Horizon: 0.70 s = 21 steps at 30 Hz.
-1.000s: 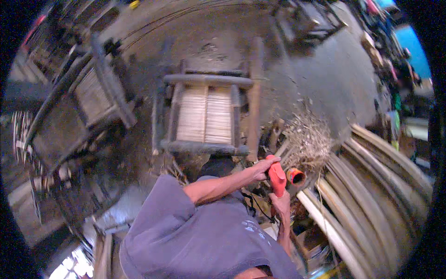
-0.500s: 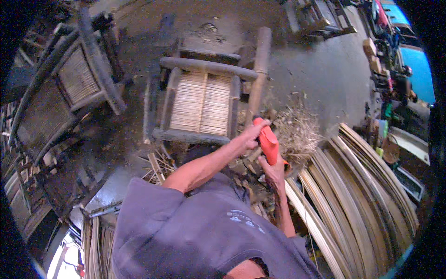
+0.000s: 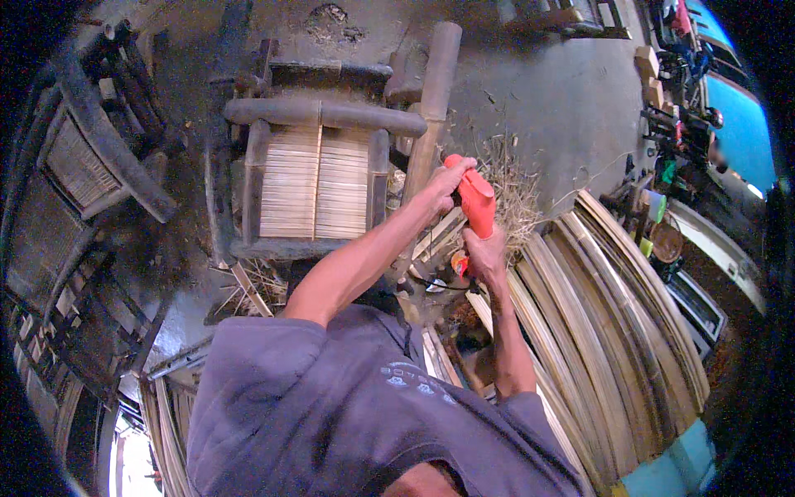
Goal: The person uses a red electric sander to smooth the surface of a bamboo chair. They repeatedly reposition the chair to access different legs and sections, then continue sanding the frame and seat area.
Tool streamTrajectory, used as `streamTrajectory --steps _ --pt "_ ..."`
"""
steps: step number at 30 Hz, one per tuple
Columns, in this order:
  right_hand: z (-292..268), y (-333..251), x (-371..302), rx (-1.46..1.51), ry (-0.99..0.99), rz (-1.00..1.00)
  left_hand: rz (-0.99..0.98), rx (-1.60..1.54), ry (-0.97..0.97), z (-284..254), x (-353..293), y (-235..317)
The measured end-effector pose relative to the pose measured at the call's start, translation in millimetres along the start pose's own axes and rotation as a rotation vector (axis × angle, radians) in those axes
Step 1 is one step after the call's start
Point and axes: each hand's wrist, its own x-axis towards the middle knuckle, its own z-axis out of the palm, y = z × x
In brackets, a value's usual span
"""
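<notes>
"Reaching farther forward now?"
"Yes, carrying the red thing (image 3: 478, 205) from below the chair (image 3: 281, 189) to beside its seat, near the straw pile (image 3: 515, 184)."
"And the grip?"
"Left hand (image 3: 452, 177) curled round its top, right hand (image 3: 487, 251) its lower end; handling seems unfinished."

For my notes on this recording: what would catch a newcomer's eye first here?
Most likely the bright orange-red object, just above and right of the picture's middle, with the left hand at its upper end and the right hand at its lower end. Next come the pale slatted panel in its dark frame, left of the hands, and the long pale strips massed at lower right.
</notes>
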Motion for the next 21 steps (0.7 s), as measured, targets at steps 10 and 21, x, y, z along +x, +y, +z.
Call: streamTrajectory --steps 10,21 --pt "-2 -11 68 -0.03 -0.072 -0.019 0.05 -0.015 0.127 -3 53 31" --pt "-5 -9 83 -0.11 -0.099 0.027 0.003 -0.03 0.09 -15 74 27"
